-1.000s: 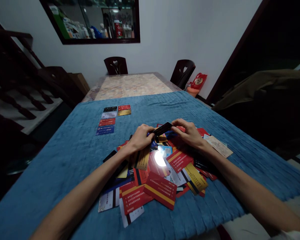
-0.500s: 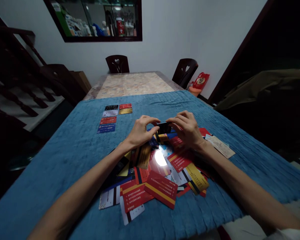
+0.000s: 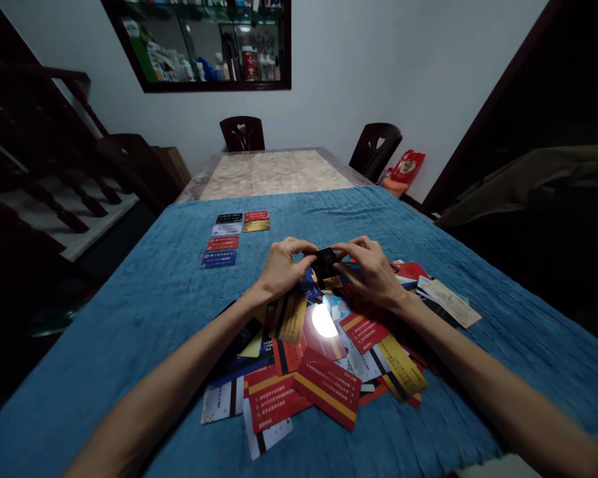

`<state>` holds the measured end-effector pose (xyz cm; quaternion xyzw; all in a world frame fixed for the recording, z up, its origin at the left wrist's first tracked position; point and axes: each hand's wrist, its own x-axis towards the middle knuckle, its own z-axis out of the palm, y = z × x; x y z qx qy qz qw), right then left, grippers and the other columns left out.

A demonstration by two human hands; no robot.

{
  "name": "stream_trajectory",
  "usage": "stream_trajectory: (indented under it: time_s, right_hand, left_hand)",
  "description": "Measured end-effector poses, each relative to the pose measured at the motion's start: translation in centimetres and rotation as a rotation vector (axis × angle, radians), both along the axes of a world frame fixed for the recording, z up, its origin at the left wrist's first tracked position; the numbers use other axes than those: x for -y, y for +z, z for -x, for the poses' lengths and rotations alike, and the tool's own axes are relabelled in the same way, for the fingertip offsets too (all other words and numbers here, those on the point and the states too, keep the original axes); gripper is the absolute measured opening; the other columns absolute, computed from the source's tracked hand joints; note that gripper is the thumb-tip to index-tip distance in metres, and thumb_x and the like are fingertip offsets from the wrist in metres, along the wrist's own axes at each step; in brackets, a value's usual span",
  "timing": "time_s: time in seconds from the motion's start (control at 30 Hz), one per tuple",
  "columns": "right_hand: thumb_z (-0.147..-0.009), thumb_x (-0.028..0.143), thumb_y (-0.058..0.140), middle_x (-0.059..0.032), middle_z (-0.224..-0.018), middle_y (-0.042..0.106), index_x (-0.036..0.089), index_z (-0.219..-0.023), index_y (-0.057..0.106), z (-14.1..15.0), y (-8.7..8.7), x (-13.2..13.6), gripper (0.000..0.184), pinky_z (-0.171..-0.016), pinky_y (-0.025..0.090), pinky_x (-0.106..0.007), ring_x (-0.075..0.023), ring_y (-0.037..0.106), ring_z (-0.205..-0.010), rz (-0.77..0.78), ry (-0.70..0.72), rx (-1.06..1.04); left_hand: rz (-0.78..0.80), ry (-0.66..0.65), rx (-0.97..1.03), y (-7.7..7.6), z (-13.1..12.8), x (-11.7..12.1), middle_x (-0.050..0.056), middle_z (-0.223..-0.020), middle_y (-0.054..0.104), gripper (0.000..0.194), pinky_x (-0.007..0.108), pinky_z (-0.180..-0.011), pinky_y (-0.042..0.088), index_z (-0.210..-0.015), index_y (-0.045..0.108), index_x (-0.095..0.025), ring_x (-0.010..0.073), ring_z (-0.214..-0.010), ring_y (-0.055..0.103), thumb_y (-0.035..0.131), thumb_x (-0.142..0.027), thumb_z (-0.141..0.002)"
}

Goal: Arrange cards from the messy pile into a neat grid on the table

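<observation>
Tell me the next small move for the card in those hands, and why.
I'd probably carry the black card to the blue cloth just below the laid-out gold card: left hand and right hand both pinch it over the loose pile, and the shorter column has two cards beside the longer column's four.

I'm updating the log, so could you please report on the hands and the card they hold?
Left hand and right hand pinching one black card. Jumbled card pile below it. Six laid-out cards farther off, left. No obstruction seen.
</observation>
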<state>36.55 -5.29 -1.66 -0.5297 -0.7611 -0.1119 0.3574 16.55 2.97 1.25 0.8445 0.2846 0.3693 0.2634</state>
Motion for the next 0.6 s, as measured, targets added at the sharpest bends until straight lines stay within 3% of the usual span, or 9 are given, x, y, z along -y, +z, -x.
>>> stream_trajectory:
  time_s: [0.23, 0.6]
  right_hand:
    - [-0.092, 0.022, 0.053, -0.0078, -0.093, 0.073, 0.025, -0.112, 0.067, -0.7, -1.5, -0.2, 0.024, -0.077, 0.045, -0.04, -0.0258, 0.058, -0.089, 0.099, 0.057, -0.122]
    - [-0.097, 0.023, 0.049, -0.006, -0.083, 0.069, 0.023, -0.104, 0.069, 0.0, -1.3, -0.2, 0.022, -0.077, 0.04, -0.039, -0.0237, 0.054, -0.087, -0.033, 0.02, -0.024]
  left_hand:
    - [0.053, 0.023, -0.07, 0.0, 0.5, -1.1, 0.003, -0.087, 0.077, 0.018, 0.031, -0.084, 0.054, -0.086, 0.078, -0.018, 0.0172, -0.084, 0.069, 0.067, -0.009, -0.077]
    - [0.111, 0.01, -0.26, -0.1, 1.4, -1.8, 0.002, -0.082, 0.077, 0.023, 0.028, -0.077, 0.053, -0.085, 0.078, -0.016, 0.0169, -0.079, 0.068, 0.062, -0.009, -0.071]
